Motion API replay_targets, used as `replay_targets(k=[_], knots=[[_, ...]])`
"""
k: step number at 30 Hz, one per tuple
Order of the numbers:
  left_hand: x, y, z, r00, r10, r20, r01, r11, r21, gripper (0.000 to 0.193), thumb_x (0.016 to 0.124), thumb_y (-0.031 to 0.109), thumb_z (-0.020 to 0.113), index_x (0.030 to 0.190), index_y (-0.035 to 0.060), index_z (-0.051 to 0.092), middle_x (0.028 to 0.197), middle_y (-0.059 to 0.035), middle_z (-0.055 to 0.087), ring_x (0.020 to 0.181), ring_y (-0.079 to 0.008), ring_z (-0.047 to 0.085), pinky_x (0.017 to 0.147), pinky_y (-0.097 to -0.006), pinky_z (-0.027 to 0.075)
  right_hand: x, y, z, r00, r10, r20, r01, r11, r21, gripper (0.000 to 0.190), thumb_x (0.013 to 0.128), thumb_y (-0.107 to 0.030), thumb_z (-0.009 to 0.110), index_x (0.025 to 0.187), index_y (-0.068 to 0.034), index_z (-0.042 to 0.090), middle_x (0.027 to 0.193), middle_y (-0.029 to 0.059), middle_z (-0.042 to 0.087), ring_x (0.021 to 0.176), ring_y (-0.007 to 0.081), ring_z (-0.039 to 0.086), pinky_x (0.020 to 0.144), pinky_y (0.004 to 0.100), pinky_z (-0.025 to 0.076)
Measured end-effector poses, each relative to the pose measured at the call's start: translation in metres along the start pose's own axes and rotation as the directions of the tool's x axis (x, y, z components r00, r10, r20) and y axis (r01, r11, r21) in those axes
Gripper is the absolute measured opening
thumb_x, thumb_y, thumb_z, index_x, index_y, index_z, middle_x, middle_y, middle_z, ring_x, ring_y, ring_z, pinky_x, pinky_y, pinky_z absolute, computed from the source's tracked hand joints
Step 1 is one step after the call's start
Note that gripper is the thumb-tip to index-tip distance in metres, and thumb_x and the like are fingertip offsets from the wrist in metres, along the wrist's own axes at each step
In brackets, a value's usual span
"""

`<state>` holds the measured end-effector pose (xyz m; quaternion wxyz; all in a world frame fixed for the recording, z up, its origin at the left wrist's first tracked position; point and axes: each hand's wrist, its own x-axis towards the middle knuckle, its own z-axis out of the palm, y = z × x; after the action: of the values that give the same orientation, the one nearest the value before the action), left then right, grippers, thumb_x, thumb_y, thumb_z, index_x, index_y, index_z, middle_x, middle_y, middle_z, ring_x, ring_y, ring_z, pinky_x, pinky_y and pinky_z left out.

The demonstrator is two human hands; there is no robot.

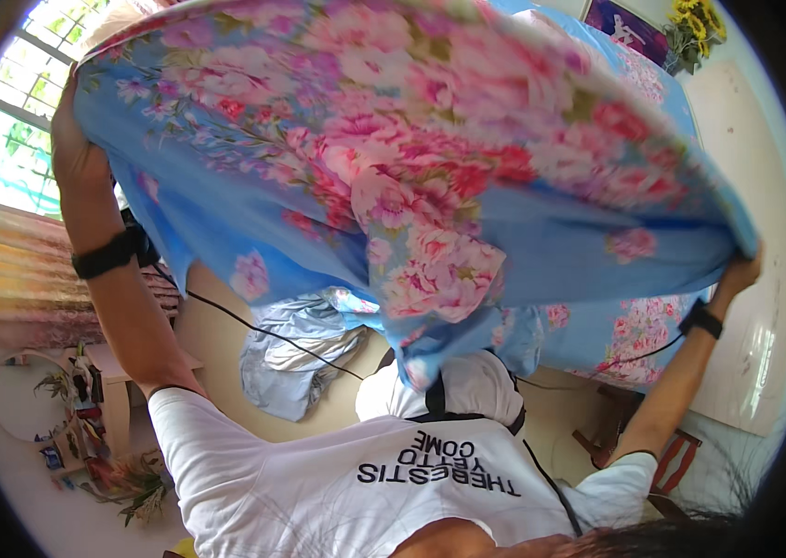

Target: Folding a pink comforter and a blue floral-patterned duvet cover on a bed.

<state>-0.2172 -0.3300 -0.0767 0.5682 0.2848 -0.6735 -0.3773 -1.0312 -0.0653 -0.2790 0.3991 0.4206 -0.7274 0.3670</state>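
A large blue sheet-like cloth (400, 132) with pink and red flowers spreads across the upper view, raised and billowing. At its left edge, my left hand (77, 143) grips the fabric, the fingers partly hidden behind it. My right hand (740, 273) is closed on the cloth's right edge, lower in the picture. Between my arms the middle of the cloth sags in folds, and a bunched end hangs down in front of my body. Each wrist wears a black strap (108, 255) with a thin dark cable running from it.
A bed (644, 335) with matching floral bedding stands ahead and right, beside a pale board (741, 279). Crumpled light-blue fabric (281, 376) lies on the floor. A reddish wooden stool (675, 460) is at right; a dressing table (110, 363) with a round mirror, left, below a curtained window (23, 118).
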Motion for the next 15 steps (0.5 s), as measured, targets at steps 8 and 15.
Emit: replay_targets(k=[8,15], knots=[[-0.044,-0.199,-0.094,0.997,0.068,0.023,-0.029,0.089,0.996,0.025,0.093,0.025,0.043,0.103,0.0083,0.059,0.098,-0.0147,0.061,0.088,-0.0345,0.057,0.073,-0.0452,0.045,0.06,-0.07,0.019,0.616,0.0,0.788,-0.257,0.945,0.201,0.027,0.079,0.004,0.043,0.097,-0.001,0.063,0.084,0.0032,0.063,0.079,0.009,0.053,0.075,0.0243,0.042],[-0.113,-0.264,-0.051,0.832,-0.193,-0.52,0.549,0.42,0.723,0.039,0.086,0.036,0.046,0.085,0.0005,0.064,0.08,-0.0242,0.061,0.079,-0.0392,0.06,0.071,-0.0458,0.043,0.009,-0.164,0.021,0.44,0.084,0.894,-0.697,0.659,0.282,0.025,0.085,-0.001,0.044,0.103,-0.002,0.062,0.09,0.0025,0.061,0.081,0.0095,0.055,0.075,0.022,0.045]])
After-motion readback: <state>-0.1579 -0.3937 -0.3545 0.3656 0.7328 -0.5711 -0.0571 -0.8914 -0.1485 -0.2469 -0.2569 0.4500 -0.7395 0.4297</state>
